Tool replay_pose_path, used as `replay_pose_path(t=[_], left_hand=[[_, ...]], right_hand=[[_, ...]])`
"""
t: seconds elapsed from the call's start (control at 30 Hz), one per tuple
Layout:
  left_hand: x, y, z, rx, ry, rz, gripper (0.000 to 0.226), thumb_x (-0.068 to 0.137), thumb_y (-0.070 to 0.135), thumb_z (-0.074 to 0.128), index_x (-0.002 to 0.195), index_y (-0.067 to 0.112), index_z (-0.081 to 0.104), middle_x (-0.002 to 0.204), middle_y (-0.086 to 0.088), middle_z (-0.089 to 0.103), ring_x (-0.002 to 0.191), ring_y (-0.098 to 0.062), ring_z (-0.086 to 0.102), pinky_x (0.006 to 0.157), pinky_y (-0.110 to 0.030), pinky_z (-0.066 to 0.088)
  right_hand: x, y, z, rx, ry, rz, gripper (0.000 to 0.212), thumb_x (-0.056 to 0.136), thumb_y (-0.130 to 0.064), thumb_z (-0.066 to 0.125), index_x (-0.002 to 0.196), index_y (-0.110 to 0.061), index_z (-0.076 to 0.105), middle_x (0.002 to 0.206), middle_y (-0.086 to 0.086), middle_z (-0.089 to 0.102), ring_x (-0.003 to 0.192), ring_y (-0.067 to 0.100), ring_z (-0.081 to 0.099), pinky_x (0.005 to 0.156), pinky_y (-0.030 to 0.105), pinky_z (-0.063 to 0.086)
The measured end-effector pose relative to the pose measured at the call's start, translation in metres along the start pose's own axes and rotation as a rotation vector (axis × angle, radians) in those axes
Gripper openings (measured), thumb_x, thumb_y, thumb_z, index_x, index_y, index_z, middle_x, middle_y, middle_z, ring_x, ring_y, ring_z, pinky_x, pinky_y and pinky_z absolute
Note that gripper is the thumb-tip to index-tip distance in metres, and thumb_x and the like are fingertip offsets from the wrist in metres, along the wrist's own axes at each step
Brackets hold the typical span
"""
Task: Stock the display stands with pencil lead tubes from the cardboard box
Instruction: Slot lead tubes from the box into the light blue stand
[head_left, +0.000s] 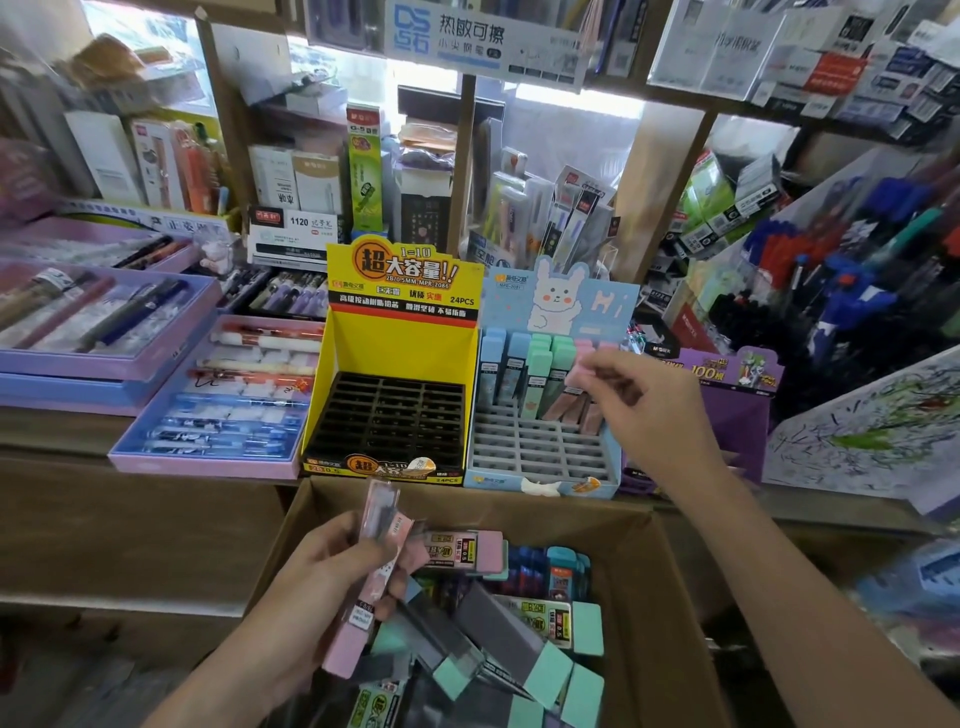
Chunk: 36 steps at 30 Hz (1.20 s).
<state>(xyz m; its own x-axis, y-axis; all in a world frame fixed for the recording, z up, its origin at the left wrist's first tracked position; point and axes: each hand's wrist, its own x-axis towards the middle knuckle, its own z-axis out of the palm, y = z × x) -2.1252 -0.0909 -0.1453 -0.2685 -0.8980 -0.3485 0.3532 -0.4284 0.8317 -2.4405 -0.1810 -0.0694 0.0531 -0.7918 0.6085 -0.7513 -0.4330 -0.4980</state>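
Right hand (660, 415) is pinching pink-capped tube (583, 365), seating it in blue stand (540, 480); best keeping it upright, one per slot. Left hand (306, 587) is gripping spare pink tubes (363, 613) over cardboard box (660, 571).

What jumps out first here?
The yellow stand at centre, its black grid empty, sits beside the blue stand, whose back rows hold standing tubes. The right hand pinches a pink tube at that stand's back right. Nearer, the left hand grips pink-capped tubes over the full box.
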Motion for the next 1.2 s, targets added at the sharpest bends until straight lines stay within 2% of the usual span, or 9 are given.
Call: replay_pose_path(t=[0.1,0.23,0.33,0.43,0.6,0.7,0.9,1.07,1.2], left_hand=[[0.000,0.000,0.001,0.001,-0.002,-0.003,0.021,0.079,0.015,0.076,0.099,0.009,0.076,0.083,-0.023,0.068,0.062,-0.024,0.061,0.050,-0.031,0.049],[0.000,0.001,0.001,0.011,-0.002,-0.004,0.023,0.078,0.017,0.077,0.099,0.009,0.076,0.084,-0.022,0.068,0.063,-0.024,0.061,0.051,-0.031,0.049],[-0.001,0.001,0.001,0.017,-0.005,0.005,0.022,0.077,0.017,0.076,0.098,0.009,0.076,0.083,-0.022,0.069,0.061,-0.024,0.061,0.050,-0.031,0.049],[-0.001,0.001,0.002,0.035,0.000,0.021,0.023,0.074,0.017,0.076,0.095,0.008,0.077,0.081,-0.022,0.069,0.059,-0.022,0.060,0.048,-0.028,0.049],[-0.003,0.002,0.006,0.038,0.004,0.014,0.027,0.075,0.015,0.075,0.098,0.003,0.074,0.075,-0.022,0.066,0.053,-0.021,0.058,0.046,-0.028,0.049],[-0.003,0.003,0.008,0.039,0.030,0.012,0.035,0.075,0.012,0.072,0.107,-0.003,0.068,0.075,-0.023,0.065,0.052,-0.022,0.058,0.045,-0.028,0.048],[-0.006,0.005,0.009,0.042,0.027,0.002,0.036,0.077,0.010,0.069,0.110,-0.005,0.065,0.073,-0.022,0.064,0.051,-0.021,0.057,0.044,-0.028,0.048],[-0.005,0.005,0.009,0.038,0.029,-0.001,0.033,0.077,0.010,0.070,0.107,-0.004,0.066,0.076,-0.023,0.064,0.052,-0.022,0.057,0.045,-0.028,0.047],[-0.005,0.005,0.008,0.042,0.022,-0.007,0.032,0.078,0.011,0.070,0.107,-0.002,0.069,0.076,-0.022,0.064,0.054,-0.022,0.057,0.046,-0.029,0.049]], right_hand=[[0.002,0.000,0.000,-0.005,-0.012,-0.015,0.012,0.095,-0.016,0.074,0.105,-0.014,0.080,0.088,0.001,0.077,0.078,0.019,0.071,0.070,0.046,0.059],[0.004,-0.002,-0.001,0.006,-0.018,0.010,0.025,0.096,-0.018,0.073,0.120,-0.012,0.075,0.094,-0.004,0.074,0.085,0.005,0.069,0.077,0.033,0.061],[0.006,-0.001,-0.003,-0.004,-0.007,0.017,0.020,0.097,-0.014,0.071,0.117,-0.012,0.075,0.094,-0.005,0.074,0.086,0.002,0.068,0.078,0.031,0.060],[0.008,-0.001,-0.008,-0.001,0.003,0.013,0.018,0.098,-0.010,0.069,0.115,-0.014,0.075,0.092,-0.008,0.071,0.086,-0.004,0.066,0.078,0.025,0.058],[0.007,0.003,-0.013,-0.056,0.001,-0.007,0.017,0.098,-0.009,0.068,0.114,-0.008,0.075,0.098,0.000,0.075,0.088,0.012,0.070,0.081,0.033,0.060],[0.007,0.006,-0.014,-0.083,-0.004,-0.021,0.017,0.097,-0.008,0.070,0.113,-0.008,0.075,0.092,0.002,0.074,0.081,0.015,0.069,0.075,0.034,0.060],[0.009,0.008,-0.014,-0.061,-0.015,0.002,0.015,0.094,-0.008,0.073,0.109,-0.009,0.076,0.083,0.002,0.071,0.072,0.011,0.061,0.067,0.022,0.052],[0.011,0.006,-0.016,-0.023,-0.053,0.026,0.011,0.093,-0.004,0.074,0.103,-0.008,0.076,0.085,0.001,0.071,0.076,0.011,0.061,0.068,0.020,0.051],[0.009,0.006,-0.016,-0.036,-0.064,0.010,0.012,0.092,-0.001,0.074,0.102,-0.006,0.076,0.087,0.003,0.071,0.080,0.002,0.061,0.070,0.013,0.049]])
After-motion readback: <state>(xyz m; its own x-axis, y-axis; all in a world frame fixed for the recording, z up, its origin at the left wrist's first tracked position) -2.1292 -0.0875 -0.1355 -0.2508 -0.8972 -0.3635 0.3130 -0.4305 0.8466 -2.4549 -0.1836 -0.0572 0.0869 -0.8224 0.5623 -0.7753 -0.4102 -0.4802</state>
